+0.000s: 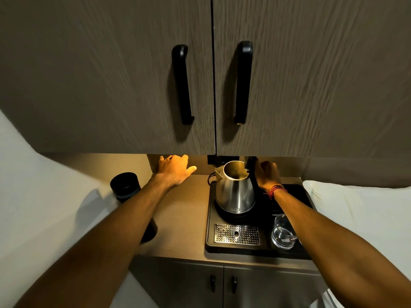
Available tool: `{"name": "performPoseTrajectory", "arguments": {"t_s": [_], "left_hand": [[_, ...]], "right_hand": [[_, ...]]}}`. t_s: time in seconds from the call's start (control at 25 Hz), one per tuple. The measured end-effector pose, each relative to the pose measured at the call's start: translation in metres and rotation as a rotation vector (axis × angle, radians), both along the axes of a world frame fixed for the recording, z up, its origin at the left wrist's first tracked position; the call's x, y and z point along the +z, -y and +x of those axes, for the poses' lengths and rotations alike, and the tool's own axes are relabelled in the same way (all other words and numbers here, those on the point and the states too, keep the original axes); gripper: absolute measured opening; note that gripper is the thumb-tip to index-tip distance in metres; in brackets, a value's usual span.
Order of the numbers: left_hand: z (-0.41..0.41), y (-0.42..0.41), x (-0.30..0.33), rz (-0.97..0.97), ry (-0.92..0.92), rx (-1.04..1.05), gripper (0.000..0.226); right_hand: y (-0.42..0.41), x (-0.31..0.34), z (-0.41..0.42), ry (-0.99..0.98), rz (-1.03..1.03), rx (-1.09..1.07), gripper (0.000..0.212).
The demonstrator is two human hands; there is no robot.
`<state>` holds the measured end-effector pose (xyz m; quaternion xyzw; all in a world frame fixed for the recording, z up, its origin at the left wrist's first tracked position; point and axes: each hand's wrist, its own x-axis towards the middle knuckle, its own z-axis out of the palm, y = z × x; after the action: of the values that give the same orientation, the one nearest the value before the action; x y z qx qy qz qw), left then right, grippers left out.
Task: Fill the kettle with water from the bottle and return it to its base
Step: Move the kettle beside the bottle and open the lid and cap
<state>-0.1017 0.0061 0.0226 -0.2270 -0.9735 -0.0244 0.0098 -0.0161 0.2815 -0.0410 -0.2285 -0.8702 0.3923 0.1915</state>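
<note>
A steel kettle (235, 192) stands on its round black base (224, 213) at the back of a black tray (210, 218), its lid up and its mouth uncovered. My right hand (266, 175) is wrapped around the kettle's black handle on its right side. My left hand (174, 171) hovers over the counter to the left of the kettle, fingers spread, holding nothing. A tall black bottle (127, 190) stands at the counter's left edge, partly hidden behind my left forearm, its top open.
A perforated metal drip grate (236, 234) sits in the tray's front. A clear glass (282, 235) stands at the tray's front right, under my right forearm. Wall cupboard doors (206, 74) hang low over the counter. White walls close in on both sides.
</note>
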Motion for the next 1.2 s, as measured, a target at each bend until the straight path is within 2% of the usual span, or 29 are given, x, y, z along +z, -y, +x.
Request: {"name": "performPoseTrajectory", "arguments": {"t_s": [0.12, 0.16, 0.2, 0.28, 0.36, 0.4, 0.48, 0.6, 0.72, 0.76, 0.88, 1.04, 1.12, 1.2], "left_hand": [[0.001, 0.008, 0.008, 0.042, -0.030, 0.012, 0.051], [0.002, 0.011, 0.010, 0.062, -0.052, 0.014, 0.050], [0.002, 0.015, 0.013, 0.083, -0.072, 0.018, 0.049], [0.005, 0.023, 0.020, 0.136, -0.100, 0.029, 0.047], [0.004, 0.033, 0.026, 0.192, -0.107, 0.053, 0.044], [0.003, 0.038, 0.028, 0.208, -0.099, 0.071, 0.044], [-0.001, 0.051, 0.030, 0.187, -0.083, 0.125, 0.049], [-0.008, 0.078, 0.028, 0.014, -0.051, 0.200, 0.060], [-0.014, 0.106, 0.026, -0.051, 0.002, 0.235, 0.063], [-0.015, 0.112, 0.025, -0.063, 0.016, 0.242, 0.062], [-0.019, 0.129, 0.018, -0.070, 0.079, 0.266, 0.062], [-0.018, 0.144, 0.009, -0.060, 0.129, 0.228, 0.071], [-0.018, 0.152, 0.007, -0.007, 0.215, 0.177, 0.074], [-0.020, 0.162, 0.003, 0.058, 0.294, 0.119, 0.081]], "right_hand": [[0.015, 0.015, -0.004, -0.037, -0.059, -0.017, 0.054], [0.023, 0.023, -0.010, -0.079, -0.113, 0.012, 0.046], [0.029, 0.017, -0.019, -0.037, -0.161, 0.074, 0.041], [0.039, -0.002, -0.043, 0.068, -0.150, 0.134, 0.050], [0.047, -0.020, -0.053, 0.184, -0.169, 0.138, 0.073], [0.054, -0.027, -0.054, 0.221, -0.244, 0.119, 0.073], [0.075, -0.026, -0.052, 0.245, -0.343, 0.137, 0.050], [0.111, -0.009, -0.055, 0.101, -0.273, 0.144, 0.049], [0.140, -0.013, -0.057, 0.099, -0.243, 0.259, 0.054], [0.148, -0.016, -0.065, 0.113, -0.197, 0.238, 0.057], [0.169, -0.013, -0.084, 0.211, -0.040, 0.301, 0.061], [0.179, -0.031, -0.099, 0.331, 0.033, 0.323, 0.069], [0.179, -0.039, -0.097, 0.274, 0.076, 0.340, 0.073], [0.177, -0.043, -0.104, 0.275, 0.074, 0.334, 0.066]]}}
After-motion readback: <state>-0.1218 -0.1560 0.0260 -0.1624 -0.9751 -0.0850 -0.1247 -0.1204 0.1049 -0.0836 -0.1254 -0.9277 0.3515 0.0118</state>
